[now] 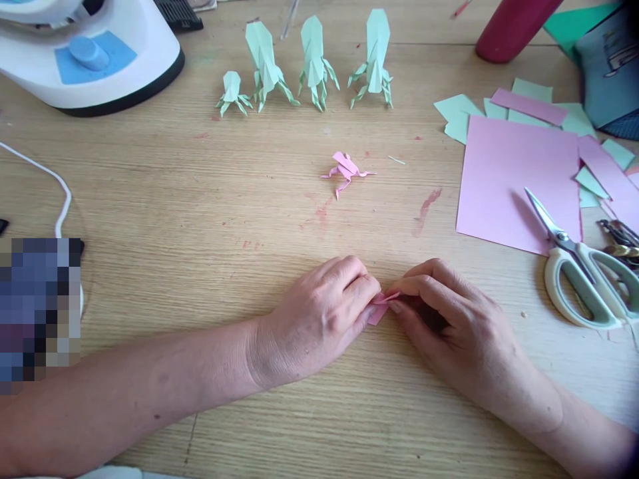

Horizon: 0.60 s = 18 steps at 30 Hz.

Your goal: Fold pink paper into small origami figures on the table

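Observation:
Between my two hands is a small piece of folded pink paper (379,311), held just above the table. My left hand (327,306) is closed on its left side, the fingers covering much of it. With thumb and forefinger my right hand (462,339) pinches the right tip of the same paper. Beyond the hands a small pink origami frog (345,169) rests on the wood with its thin legs spread. How the paper is folded under my left fingers is hidden.
Several green origami figures (313,60) stand in a row at the back. Right are a pink paper sheet (514,179), paper scraps, scissors (574,256) and a dark red cylinder (516,30). A white appliance (100,60) stands back left, a white cable (62,193) below it.

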{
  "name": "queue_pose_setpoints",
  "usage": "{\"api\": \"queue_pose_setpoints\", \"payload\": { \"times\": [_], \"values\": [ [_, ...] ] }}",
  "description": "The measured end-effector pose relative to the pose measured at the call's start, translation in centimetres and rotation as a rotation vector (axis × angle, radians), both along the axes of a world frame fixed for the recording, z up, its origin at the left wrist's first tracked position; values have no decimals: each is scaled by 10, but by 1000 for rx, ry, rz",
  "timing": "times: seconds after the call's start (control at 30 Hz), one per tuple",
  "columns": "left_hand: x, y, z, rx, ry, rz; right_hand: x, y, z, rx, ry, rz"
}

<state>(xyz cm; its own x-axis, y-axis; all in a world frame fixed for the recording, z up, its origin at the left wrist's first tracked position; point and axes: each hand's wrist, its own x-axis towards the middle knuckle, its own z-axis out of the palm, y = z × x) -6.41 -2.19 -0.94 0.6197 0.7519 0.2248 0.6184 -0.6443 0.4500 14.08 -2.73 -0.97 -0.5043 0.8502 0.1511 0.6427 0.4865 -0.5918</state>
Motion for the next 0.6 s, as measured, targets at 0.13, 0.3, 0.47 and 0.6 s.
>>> {"api": "queue_pose_setpoints", "payload": {
  "times": [0.13,0.3,0.47,0.6],
  "values": [
    [0,2,-2,31,-41,-13,-2,1,1,4,-16,-26],
    [-9,2,3,142,30,-134,-5,2,1,13,-25,-63],
    [-18,1,12,397,164,-320,-6,4,0,18,-12,-78],
    [-19,-3,15,443,268,-344,-5,4,0,20,-6,-81]
  ]
}}
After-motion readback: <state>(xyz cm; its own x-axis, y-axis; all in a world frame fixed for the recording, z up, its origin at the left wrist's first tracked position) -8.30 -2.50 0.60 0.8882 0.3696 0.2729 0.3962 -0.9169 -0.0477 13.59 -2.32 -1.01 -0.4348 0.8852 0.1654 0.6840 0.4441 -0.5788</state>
